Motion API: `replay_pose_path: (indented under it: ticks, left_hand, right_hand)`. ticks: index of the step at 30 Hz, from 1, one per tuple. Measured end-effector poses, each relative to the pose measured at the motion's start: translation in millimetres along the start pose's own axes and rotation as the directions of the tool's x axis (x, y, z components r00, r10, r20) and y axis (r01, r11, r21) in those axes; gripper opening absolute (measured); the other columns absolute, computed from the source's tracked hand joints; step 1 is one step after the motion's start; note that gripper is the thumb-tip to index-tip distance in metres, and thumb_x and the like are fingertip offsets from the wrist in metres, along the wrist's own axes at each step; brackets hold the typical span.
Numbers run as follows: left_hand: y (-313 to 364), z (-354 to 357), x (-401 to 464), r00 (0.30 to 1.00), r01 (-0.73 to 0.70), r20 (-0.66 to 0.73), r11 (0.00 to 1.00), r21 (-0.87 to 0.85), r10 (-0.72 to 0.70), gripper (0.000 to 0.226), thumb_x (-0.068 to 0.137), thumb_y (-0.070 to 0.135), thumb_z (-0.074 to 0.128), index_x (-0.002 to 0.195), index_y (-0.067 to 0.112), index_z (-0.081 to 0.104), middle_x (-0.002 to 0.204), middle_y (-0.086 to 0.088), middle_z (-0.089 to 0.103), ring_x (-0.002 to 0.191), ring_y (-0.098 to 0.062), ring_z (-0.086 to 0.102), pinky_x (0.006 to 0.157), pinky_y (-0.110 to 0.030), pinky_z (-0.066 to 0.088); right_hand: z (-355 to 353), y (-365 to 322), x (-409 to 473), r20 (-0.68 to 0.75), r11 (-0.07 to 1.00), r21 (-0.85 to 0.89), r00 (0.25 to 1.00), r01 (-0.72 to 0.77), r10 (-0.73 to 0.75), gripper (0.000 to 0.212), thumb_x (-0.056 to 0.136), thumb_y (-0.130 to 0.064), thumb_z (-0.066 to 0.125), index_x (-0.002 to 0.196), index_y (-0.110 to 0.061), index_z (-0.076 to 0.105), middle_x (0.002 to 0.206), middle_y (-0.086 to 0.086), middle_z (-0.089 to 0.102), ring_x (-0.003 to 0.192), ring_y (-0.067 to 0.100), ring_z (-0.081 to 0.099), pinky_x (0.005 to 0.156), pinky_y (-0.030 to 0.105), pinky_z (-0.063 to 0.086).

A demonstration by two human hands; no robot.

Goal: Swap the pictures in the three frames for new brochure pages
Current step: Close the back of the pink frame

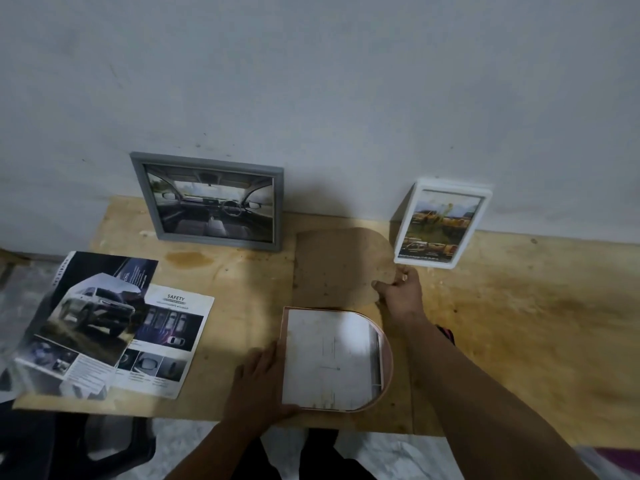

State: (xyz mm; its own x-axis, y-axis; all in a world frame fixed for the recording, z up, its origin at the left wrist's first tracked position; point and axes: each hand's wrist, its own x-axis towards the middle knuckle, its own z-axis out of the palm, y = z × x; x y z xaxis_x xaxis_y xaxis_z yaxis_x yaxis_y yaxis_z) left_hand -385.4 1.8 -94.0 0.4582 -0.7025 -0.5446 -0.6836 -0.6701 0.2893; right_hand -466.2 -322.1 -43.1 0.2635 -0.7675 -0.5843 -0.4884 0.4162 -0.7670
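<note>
A pink arch-shaped frame lies face down near the table's front edge, with a white sheet showing in its open back. My left hand rests against the frame's left edge. My right hand pinches the rounded edge of the brown backing board, which lies on the table just behind the frame. A grey frame with a car-interior picture leans on the wall at the back left. A white frame with a vehicle picture leans at the back right.
Loose brochure pages with car photos lie fanned on the table's left end, partly over its edge. The plywood table stands against a grey wall. A dark stool is below at the front left.
</note>
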Motion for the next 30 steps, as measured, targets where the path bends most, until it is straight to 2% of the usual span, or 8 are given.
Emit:
replay_pose_path:
  ticks: [2,5,7,10,16,21,27,30]
  left_hand:
    - [0.0,1.9,-3.4,0.999,0.017,-0.039,1.0,0.016,-0.016,0.134,0.063,0.088,0.059,0.162,0.025,-0.006,0.17,-0.002,0.018,0.155,-0.034,0.017,0.116,-0.056,0.031]
    - [2.7,0.3,-5.3,0.998,0.015,-0.057,0.999,0.031,-0.013,0.132,0.066,0.088,0.06,0.162,0.025,-0.004,0.171,-0.002,0.017,0.156,-0.034,0.016,0.118,-0.057,0.03]
    - [5.5,-4.6,-7.1,0.999,0.011,-0.043,1.0,0.026,-0.01,0.131,0.069,0.086,0.062,0.164,0.024,-0.003,0.172,-0.002,0.012,0.157,-0.033,0.013,0.121,-0.056,0.026]
    - [5.9,-7.3,-10.8,0.997,0.018,-0.073,1.0,0.012,-0.017,0.132,0.065,0.086,0.065,0.161,0.024,0.0,0.171,-0.004,0.017,0.155,-0.033,0.02,0.12,-0.055,0.03]
    - [6.8,-7.4,-14.7,0.994,0.03,-0.1,0.999,-0.013,-0.031,0.132,0.065,0.082,0.07,0.162,0.019,0.005,0.172,-0.003,0.017,0.155,-0.031,0.02,0.117,-0.052,0.033]
    - [4.7,-14.2,-13.7,0.998,0.021,-0.061,1.0,-0.009,-0.021,0.126,0.068,0.079,0.072,0.164,0.022,0.014,0.172,0.001,0.009,0.155,-0.026,0.016,0.117,-0.047,0.032]
    - [-3.6,-22.6,-13.0,0.999,-0.028,0.021,0.999,0.039,0.027,0.118,0.073,0.068,0.074,0.164,0.023,0.014,0.173,0.001,0.007,0.154,-0.027,0.014,0.118,-0.047,0.033]
    - [-4.7,-26.8,-12.3,0.998,-0.054,0.022,0.998,0.042,0.053,0.108,0.078,0.061,0.069,0.164,0.021,0.017,0.172,-0.001,0.01,0.154,-0.03,0.016,0.117,-0.047,0.035]
  right_hand:
    - [-13.7,-5.7,-12.3,0.12,0.999,-0.004,0.992,0.037,-0.036,0.08,0.087,0.005,0.073,0.15,-0.027,0.036,0.124,0.008,0.065,0.104,0.032,0.067,0.057,0.031,0.058]
    - [-33.5,-12.1,-32.3,0.176,0.998,0.034,0.983,0.051,-0.056,0.082,0.094,0.009,0.059,0.157,-0.036,0.03,0.128,0.01,0.062,0.1,0.031,0.065,0.051,0.024,0.054]
    - [-46.2,-8.9,-46.4,0.186,0.996,0.043,0.979,0.075,-0.082,0.079,0.098,0.007,0.053,0.156,-0.04,0.03,0.124,0.007,0.064,0.091,0.028,0.067,0.051,0.026,0.055]
    - [-61.4,5.6,-68.2,0.148,0.993,0.056,0.983,0.102,-0.109,0.074,0.1,0.0,0.05,0.156,-0.044,0.03,0.127,0.003,0.065,0.099,0.033,0.07,0.056,0.034,0.058]
    - [-75.9,57.0,-106.5,0.165,0.993,0.057,0.98,0.104,-0.112,0.073,0.101,0.005,0.048,0.159,-0.036,0.028,0.142,0.004,0.057,0.114,0.034,0.065,0.054,0.027,0.057]
    - [-75.2,96.9,-123.2,0.169,0.996,-0.003,0.982,0.091,-0.09,0.073,0.101,0.008,0.047,0.154,-0.041,0.035,0.144,-0.004,0.054,0.107,0.007,0.064,0.066,0.032,0.063]
    - [-67.4,118.3,-126.8,0.187,0.982,-0.154,0.979,0.109,-0.08,0.077,0.101,0.002,0.049,0.16,-0.04,0.023,0.152,-0.009,0.047,0.086,0.005,0.072,0.063,0.042,0.063]
    - [-60.7,120.0,-123.3,0.187,0.967,-0.228,0.98,0.111,-0.068,0.077,0.1,-0.002,0.053,0.16,-0.039,0.022,0.131,-0.012,0.063,0.076,0.009,0.071,0.06,0.034,0.061]
